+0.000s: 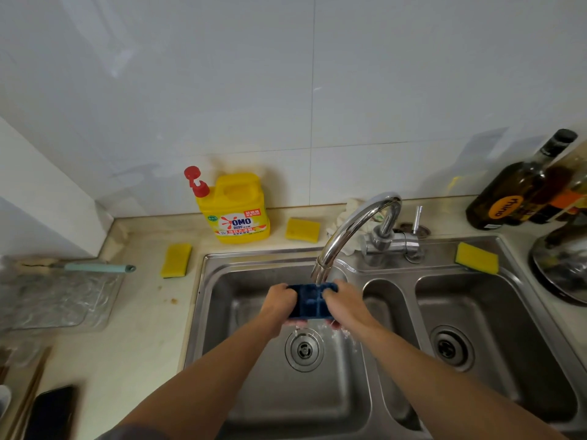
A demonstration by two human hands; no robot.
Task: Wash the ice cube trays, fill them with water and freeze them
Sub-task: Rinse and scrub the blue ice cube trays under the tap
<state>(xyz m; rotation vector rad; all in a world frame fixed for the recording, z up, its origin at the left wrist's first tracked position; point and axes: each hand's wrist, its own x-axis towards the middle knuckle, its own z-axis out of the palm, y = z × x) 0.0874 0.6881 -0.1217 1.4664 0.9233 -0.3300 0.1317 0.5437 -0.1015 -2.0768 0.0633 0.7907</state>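
Left hand (279,302) and right hand (341,304) are gripping the blue tray (312,301) by its ends, arms reaching forward, under the tap (352,230) over the sink (317,398).

A home kitchen: steel double sink (521,258), curved tap (352,227), dish soap jug (236,211), tiled wall (286,90).

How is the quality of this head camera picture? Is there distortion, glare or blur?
Head view: the wide lens bends the scene, so the dark bottle at the right edge looks tilted; glare lies on the faucet and the sink rim; the corners are soft, the phone at lower left blurred; the blue ice cube tray, gripped by left hand and right hand, is sharper.
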